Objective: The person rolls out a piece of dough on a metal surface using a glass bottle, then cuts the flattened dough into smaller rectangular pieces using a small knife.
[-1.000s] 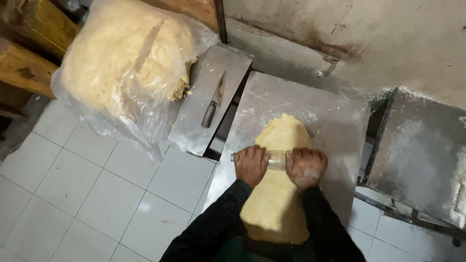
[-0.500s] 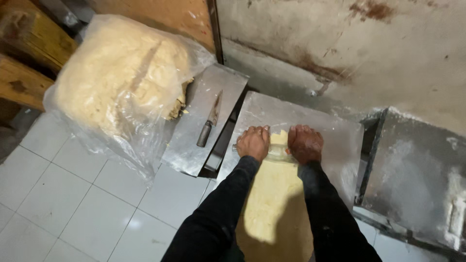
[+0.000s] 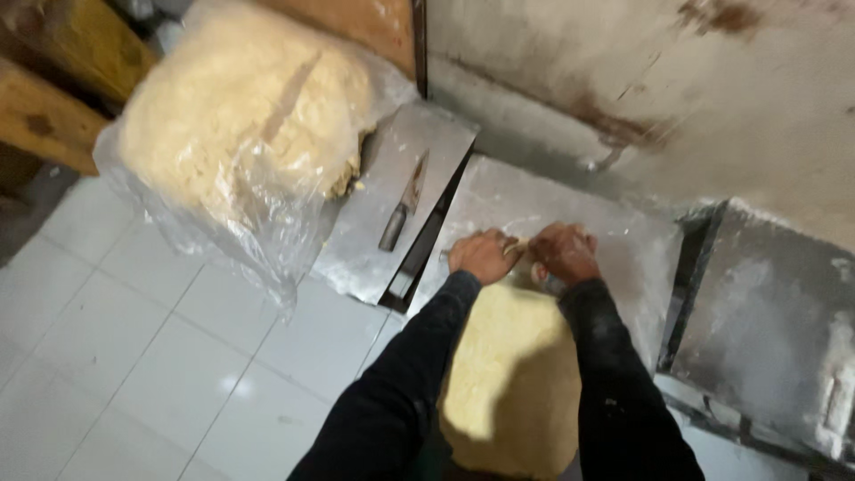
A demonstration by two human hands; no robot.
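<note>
Both of your hands have pushed farther out to 12 o'clock, and more flattened dough (image 3: 508, 374) now lies between your sleeves than a second ago. Your left hand (image 3: 484, 255) and right hand (image 3: 563, 253) sit close together, each clenched over a roller that is almost wholly hidden under them. That roller rests at the far edge of the dough, on a floured metal surface (image 3: 623, 240). At 10 o'clock a knife (image 3: 403, 207) lies on a second metal sheet (image 3: 361, 254). Beyond it, also at 10 o'clock, a big dough heap (image 3: 240, 125) rests in clear plastic. At 3 o'clock stands a floured tray (image 3: 766, 303).
</note>
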